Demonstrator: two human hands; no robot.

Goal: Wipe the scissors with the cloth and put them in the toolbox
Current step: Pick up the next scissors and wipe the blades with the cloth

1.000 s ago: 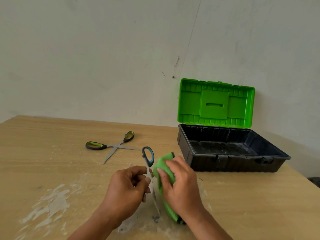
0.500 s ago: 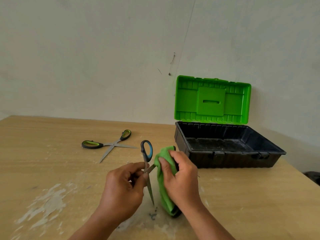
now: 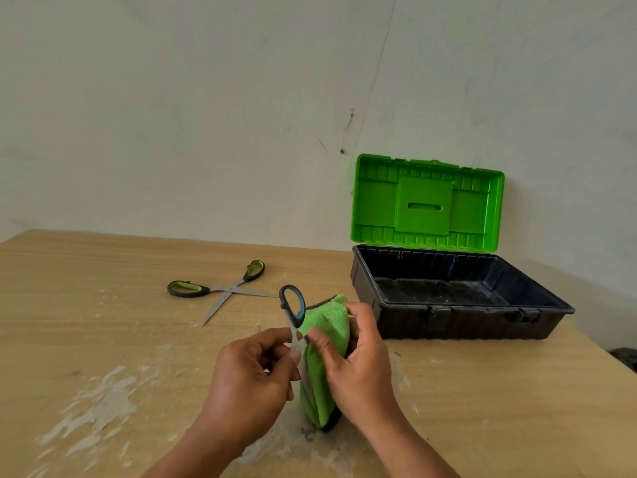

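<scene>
The left hand (image 3: pixel 248 377) pinches the scissors (image 3: pixel 294 326) upright; the right hand (image 3: pixel 358 363) grips the cloth (image 3: pixel 324 326) around their blades.

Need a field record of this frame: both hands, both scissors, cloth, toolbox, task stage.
left hand: grips blue-handled scissors, handle loop up
right hand: holds green cloth against the blade
green-handled scissors: lying open on table, untouched
toolbox: on table at right, lid open, no scissors visible inside
task stage: wiping; nothing put away yet
</scene>
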